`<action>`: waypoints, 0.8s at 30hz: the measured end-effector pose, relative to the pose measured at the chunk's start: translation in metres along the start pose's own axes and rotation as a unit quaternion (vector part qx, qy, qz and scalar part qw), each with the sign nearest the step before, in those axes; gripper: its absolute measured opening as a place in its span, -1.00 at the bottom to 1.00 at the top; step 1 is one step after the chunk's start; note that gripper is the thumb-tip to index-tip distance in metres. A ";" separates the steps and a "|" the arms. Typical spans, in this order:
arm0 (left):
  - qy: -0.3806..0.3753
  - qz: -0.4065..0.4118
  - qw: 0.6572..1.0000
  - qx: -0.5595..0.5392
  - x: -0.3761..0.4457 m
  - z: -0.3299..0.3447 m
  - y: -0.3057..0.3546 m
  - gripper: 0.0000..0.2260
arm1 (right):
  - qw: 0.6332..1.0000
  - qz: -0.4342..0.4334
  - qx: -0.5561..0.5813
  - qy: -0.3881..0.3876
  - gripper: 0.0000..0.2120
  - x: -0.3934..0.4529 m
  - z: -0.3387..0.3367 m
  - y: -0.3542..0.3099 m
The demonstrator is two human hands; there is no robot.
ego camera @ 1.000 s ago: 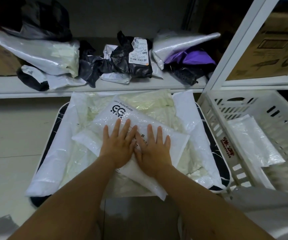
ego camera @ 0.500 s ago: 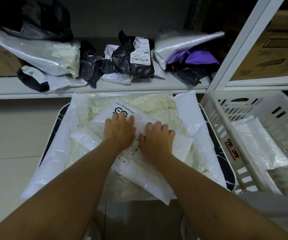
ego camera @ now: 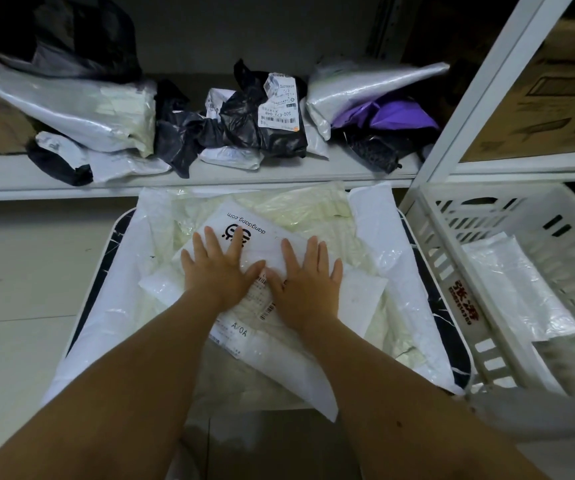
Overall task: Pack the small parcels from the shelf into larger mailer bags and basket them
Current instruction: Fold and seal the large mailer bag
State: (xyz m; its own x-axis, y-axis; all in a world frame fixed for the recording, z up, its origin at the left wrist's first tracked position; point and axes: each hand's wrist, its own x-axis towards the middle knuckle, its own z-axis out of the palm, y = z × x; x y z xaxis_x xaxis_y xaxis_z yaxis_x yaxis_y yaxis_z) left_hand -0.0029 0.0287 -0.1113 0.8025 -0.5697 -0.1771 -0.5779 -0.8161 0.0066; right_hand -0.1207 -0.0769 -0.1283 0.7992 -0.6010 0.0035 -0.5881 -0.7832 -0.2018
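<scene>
Both hands, left hand [ego camera: 218, 268] and right hand [ego camera: 305, 282], press flat on the white mailer bag [ego camera: 313, 368]; each grip wide, fingers straight. The bag lies on a tabletop [ego camera: 450, 327]; a white basket [ego camera: 431, 237] stands just beside it.

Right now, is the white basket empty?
No. The white basket holds a pale plastic mailer bag lying flat inside.

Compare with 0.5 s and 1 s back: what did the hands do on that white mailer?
Both hands went from flat and touching to curled half a second ago, then flat again. Now the left hand and right hand press the white mailer with fingers spread, set slightly apart and farther up it. Nothing was picked up or released. The mailer, the shelf parcels and the white basket stayed put.
</scene>
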 end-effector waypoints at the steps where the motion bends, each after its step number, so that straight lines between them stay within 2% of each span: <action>1: -0.001 -0.011 1.000 0.002 -0.003 0.001 -0.002 -0.28 | 1.000 0.015 0.000 -0.006 -0.37 -0.002 -0.001 -0.001; 6: -0.023 -0.058 0.998 0.025 -0.019 0.003 -0.008 -0.28 | 0.997 0.063 0.012 -0.034 -0.47 -0.009 -0.005 -0.005; 9: -0.047 -0.061 0.996 0.038 -0.030 0.000 -0.013 -0.32 | 0.997 0.020 0.011 -0.075 -0.49 -0.009 -0.016 0.002; 11: -0.060 -0.061 0.995 0.043 -0.035 -0.004 -0.020 -0.34 | 0.997 0.002 -0.005 -0.081 -0.42 -0.015 -0.024 0.012; 13: -0.062 -0.100 0.992 0.041 -0.039 -0.011 -0.030 -0.31 | 0.997 0.074 0.000 -0.023 -0.42 -0.028 -0.031 0.024; 15: -0.041 -0.169 0.984 0.025 -0.043 -0.019 -0.040 -0.28 | 0.977 0.207 0.014 0.049 -0.46 -0.044 -0.038 0.031; 16: -0.027 -0.194 0.980 0.014 -0.045 -0.023 -0.045 -0.30 | 0.963 0.262 0.034 0.057 -0.46 -0.050 -0.042 0.032; 19: 0.007 -0.223 0.975 -0.019 -0.054 -0.033 -0.045 -0.47 | 0.923 0.368 0.113 0.015 -0.42 -0.060 -0.053 0.030; 21: 0.013 -0.234 0.971 -0.041 -0.061 -0.039 -0.041 -0.55 | 0.904 0.388 0.181 0.009 -0.40 -0.061 -0.059 0.028; 24: -0.005 -0.264 0.959 -0.100 -0.069 -0.046 -0.038 -0.62 | 0.907 0.304 0.280 0.081 -0.46 -0.055 -0.071 0.025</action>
State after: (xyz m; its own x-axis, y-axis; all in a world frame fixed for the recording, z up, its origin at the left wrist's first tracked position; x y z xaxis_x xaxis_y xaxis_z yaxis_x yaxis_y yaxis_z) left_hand -0.0295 0.0951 -0.0544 0.9736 -0.0713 -0.2170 -0.0501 -0.9936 0.1017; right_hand -0.1880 -0.0748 -0.0644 0.2938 -0.9455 -0.1405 -0.7225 -0.1234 -0.6803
